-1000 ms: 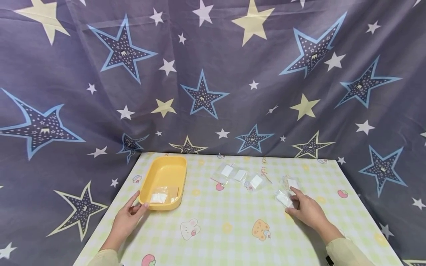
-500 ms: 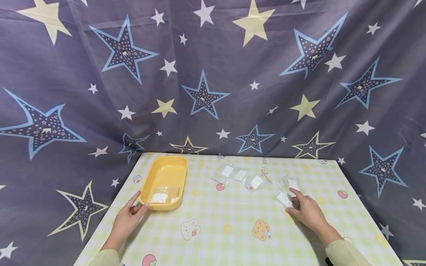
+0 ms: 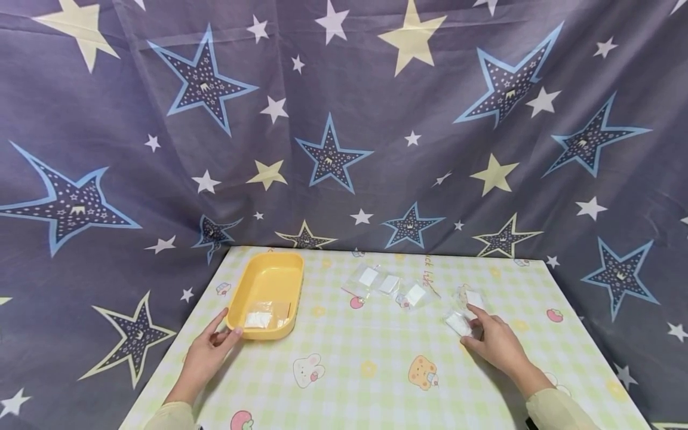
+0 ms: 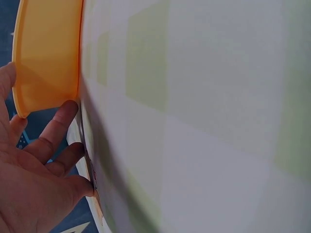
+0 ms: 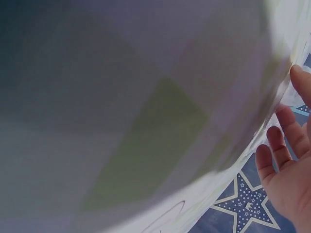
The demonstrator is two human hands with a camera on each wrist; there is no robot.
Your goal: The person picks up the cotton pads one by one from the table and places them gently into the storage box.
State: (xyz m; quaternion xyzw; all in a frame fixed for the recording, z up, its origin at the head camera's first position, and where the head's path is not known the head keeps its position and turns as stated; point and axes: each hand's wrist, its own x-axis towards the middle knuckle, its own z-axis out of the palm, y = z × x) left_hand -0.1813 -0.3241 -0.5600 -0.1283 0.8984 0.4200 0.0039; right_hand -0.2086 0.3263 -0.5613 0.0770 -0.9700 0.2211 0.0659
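Note:
My left hand (image 3: pixel 206 352) is at the near left corner of a yellow tray (image 3: pixel 292 269). Thumb and index finger span the corner at its rim, and in the left wrist view other fingers (image 4: pixel 58 121) reach its base. Inside the tray lies a clear plastic packet (image 3: pixel 259 320) with a white label. My right hand (image 3: pixel 500 343) rests beside a clear packet (image 3: pixel 458 323), thumb and index finger at its near edge, the fingers loosely bent. A second packet (image 3: pixel 474 298) lies just behind, by the index fingertip. The right wrist view shows the relaxed fingers (image 5: pixel 277 145) at the table's surface.
Three more clear packets with white labels, among them one near the back (image 3: pixel 415 294), lie at the middle back of the table. A green-and-white checked cloth (image 3: pixel 365 394) with cartoon prints covers the table. Behind it hangs a dark curtain (image 3: pixel 344 89) with stars.
Both hands, the tray and the packets hold their places. Only the head view has shifted very slightly.

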